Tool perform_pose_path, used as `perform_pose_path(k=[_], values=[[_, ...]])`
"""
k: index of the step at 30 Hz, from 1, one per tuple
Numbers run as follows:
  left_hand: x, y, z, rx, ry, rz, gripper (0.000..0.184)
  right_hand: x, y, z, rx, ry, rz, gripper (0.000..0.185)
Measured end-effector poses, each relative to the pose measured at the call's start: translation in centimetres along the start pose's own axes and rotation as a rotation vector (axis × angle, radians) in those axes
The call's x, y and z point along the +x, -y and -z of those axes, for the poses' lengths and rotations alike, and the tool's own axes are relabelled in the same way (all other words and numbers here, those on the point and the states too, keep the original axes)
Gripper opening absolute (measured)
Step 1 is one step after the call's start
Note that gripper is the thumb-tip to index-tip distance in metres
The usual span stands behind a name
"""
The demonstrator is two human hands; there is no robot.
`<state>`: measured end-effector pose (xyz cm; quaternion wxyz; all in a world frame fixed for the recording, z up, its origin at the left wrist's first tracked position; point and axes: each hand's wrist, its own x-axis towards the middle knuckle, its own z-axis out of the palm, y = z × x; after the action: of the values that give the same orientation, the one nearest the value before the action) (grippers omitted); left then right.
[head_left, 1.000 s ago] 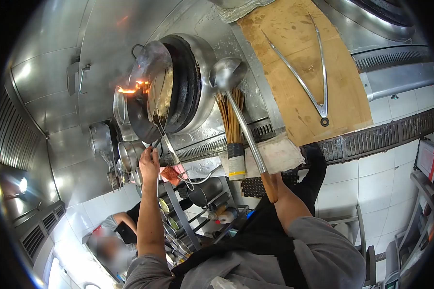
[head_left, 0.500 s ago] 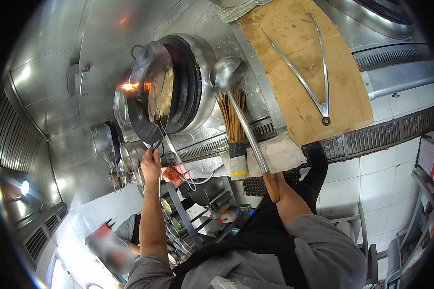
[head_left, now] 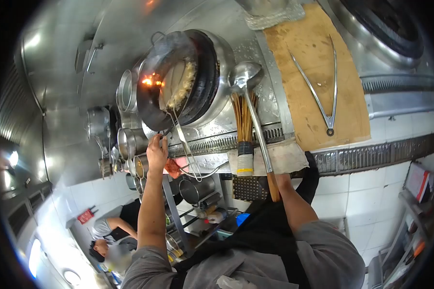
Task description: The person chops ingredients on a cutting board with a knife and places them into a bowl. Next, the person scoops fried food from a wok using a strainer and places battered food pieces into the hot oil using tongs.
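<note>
My left hand [head_left: 156,153] is closed at the near side of a dark wok [head_left: 149,103], gripping what appears to be its short dark handle. The wok tilts at the stove burner [head_left: 222,82], with flames [head_left: 152,81] along its left side. Pale, bubbling food [head_left: 182,91] lies inside, and a metal-handled utensil [head_left: 181,135] reaches into it, its head partly hidden. My right forearm [head_left: 291,202] extends toward the counter edge beside the wooden end of a steel ladle [head_left: 260,130]; the right hand's fingers are hidden there.
A bamboo wok brush [head_left: 244,135] and folded cloth [head_left: 287,159] lie by the ladle. Large tongs [head_left: 328,118] rest on cardboard [head_left: 342,72]. Metal pots [head_left: 128,139] stand left. Another burner [head_left: 386,29] is at upper right. A co-worker [head_left: 115,229] is at lower left.
The view has shifted, so the stove and tools sit further right in it. More food shows in the wok, and the flames look larger. My left hand stays at the wok's handle.
</note>
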<state>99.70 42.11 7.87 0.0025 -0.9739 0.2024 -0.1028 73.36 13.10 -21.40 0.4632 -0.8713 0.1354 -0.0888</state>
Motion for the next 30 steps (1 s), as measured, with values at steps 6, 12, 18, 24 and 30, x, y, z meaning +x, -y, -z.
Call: perform_pose_path(k=[6, 12, 18, 24, 30], values=[[0.4, -0.8, 1.6, -0.105, 0.041, 0.139, 0.023, -6.7, -5.0, 13.0, -0.092, 0.402, -0.14, 0.03], [-1.8, -0.5, 0.6, -0.165, -0.122, 0.148, 0.036, -2.9, 1.3, 27.3, -0.328, 0.462, -0.026, 0.039], [-14.4, -3.7, 0.7, -0.412, -0.351, 0.438, 0.036, 9.3, 17.3, 25.0, -0.049, 0.319, 0.307, 0.03], [-46.0, -12.5, -12.4, -0.393, 0.607, 0.878, 0.026, 15.2, 27.7, 10.5, 0.095, 0.413, 0.655, 0.025], [-71.5, -28.3, -10.0, -0.655, 0.739, 2.287, 0.035, 15.3, 30.6, 2.6, -0.165, 0.245, 0.808, 0.057]])
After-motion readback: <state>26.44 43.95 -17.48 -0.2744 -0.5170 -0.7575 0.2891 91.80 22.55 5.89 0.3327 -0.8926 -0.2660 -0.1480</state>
